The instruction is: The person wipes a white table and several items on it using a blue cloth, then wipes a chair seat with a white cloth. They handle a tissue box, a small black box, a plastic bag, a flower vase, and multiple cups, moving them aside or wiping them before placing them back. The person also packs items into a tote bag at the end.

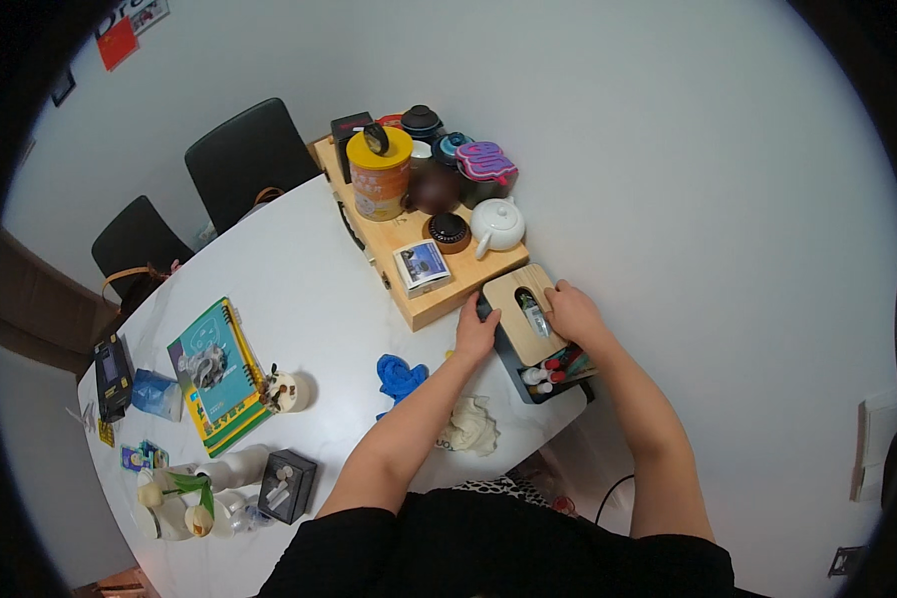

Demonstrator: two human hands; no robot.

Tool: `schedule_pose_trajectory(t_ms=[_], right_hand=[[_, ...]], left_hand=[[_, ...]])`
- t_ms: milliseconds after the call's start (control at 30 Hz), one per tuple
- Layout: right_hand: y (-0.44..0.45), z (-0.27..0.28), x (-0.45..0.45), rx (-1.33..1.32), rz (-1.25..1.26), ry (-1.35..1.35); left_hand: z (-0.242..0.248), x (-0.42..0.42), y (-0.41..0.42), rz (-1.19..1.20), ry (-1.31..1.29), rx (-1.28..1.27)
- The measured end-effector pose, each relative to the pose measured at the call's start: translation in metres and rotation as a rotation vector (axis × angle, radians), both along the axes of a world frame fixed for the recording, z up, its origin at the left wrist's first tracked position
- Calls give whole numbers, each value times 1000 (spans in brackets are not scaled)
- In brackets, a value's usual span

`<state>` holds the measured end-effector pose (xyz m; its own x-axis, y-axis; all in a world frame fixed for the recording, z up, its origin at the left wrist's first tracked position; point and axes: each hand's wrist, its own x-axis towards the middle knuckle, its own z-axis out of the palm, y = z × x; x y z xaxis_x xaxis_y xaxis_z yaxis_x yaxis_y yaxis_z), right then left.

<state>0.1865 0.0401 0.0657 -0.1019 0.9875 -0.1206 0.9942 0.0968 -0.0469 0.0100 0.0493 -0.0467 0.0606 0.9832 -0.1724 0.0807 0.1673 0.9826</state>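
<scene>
At the table's right end stands a dark tissue and storage box (525, 383) with a wooden lid (516, 329). Through the lid's oval slot a clear packet shows. Small bottles with red and white caps (544, 374) fill the compartment nearest me. My left hand (477, 329) rests against the box's left side, thumb at the lid's edge. My right hand (574, 314) is on the lid's right side, its fingertips by the slot; whether they grip the lid is unclear. Below my left hand lie a blue cloth (400, 377) and a cream cloth (472, 427).
Beyond the box, a wooden case (456, 295) carries a white teapot (498, 224), a yellow-lidded can (379, 176) and a small box (422, 267). Left on the white table (284, 254) are spiral notebooks (217, 374), a black box (288, 486) and artificial tulips (199, 520).
</scene>
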Motion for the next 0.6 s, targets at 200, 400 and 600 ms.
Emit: schedule_pose_trajectory(t_ms=[200, 400, 600], right_hand=[[-2, 24, 19, -238, -58, -70], [1, 26, 16, -305, -85, -161], [14, 8, 21, -264, -56, -173]], left_hand=[[22, 6, -30, -136, -61, -86], [22, 13, -38, -221, 20, -171], [31, 15, -43, -241, 38, -153]])
